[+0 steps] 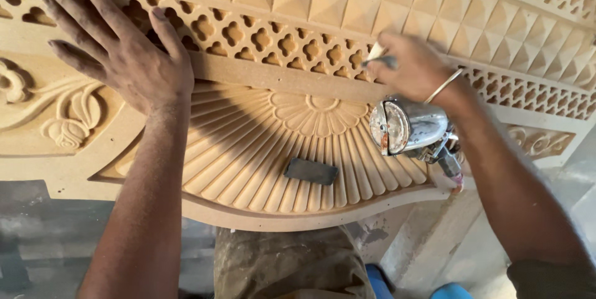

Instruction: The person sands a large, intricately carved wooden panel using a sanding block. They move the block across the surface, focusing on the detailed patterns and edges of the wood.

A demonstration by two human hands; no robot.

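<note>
Left hand (127, 57) flat, open on carved panel (261, 144); right hand (413, 66) clamped on spray gun (413, 128). Risk: gun clips the loose dark block (310, 170), or overspray hits the left hand.

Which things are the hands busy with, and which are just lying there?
In use:
- carved wooden panel, with the left hand flat on it
- small tool pinched in the right hand at the lattice
- shiny metal spray gun, under the right wrist

Lying about:
- dark flat block on the fan carving
</note>
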